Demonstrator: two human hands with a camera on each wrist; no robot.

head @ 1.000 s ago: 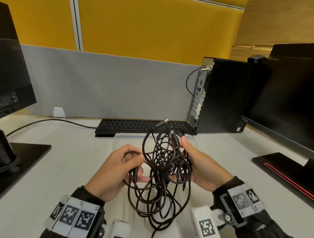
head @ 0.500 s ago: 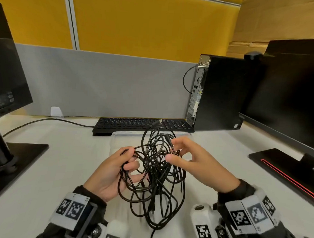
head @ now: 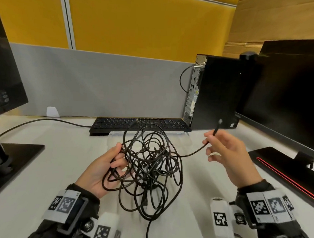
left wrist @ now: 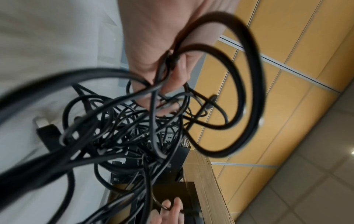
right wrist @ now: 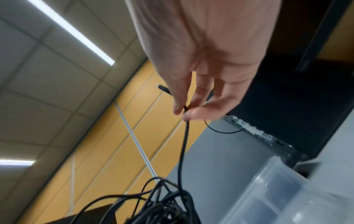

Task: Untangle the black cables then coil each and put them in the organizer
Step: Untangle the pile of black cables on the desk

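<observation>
A tangle of thin black cables [head: 149, 165] hangs above the white desk. My left hand [head: 104, 167] grips several loops at the tangle's left side, fingers curled round them [left wrist: 168, 71]. My right hand [head: 222, 153] is out to the right and pinches one cable end [head: 216, 129] between thumb and fingertips [right wrist: 184, 108]; that strand runs slack back into the tangle [right wrist: 168, 201]. Its plug [right wrist: 163, 88] sticks up past the fingers. A clear plastic organizer [head: 114, 135] lies on the desk behind the tangle, in front of the keyboard, and shows close by in the right wrist view [right wrist: 287, 197].
A black keyboard [head: 140, 124] lies along the back. A black PC tower [head: 214, 92] stands at the back right, with a monitor [head: 287, 91] and its base [head: 286, 169] on the right. Another monitor base [head: 10, 160] sits at the left. A cable [head: 45, 121] trails across the desk.
My right hand has left the tangle and moved right and up, drawing one cable end out with it. My left hand keeps its hold on the loops.
</observation>
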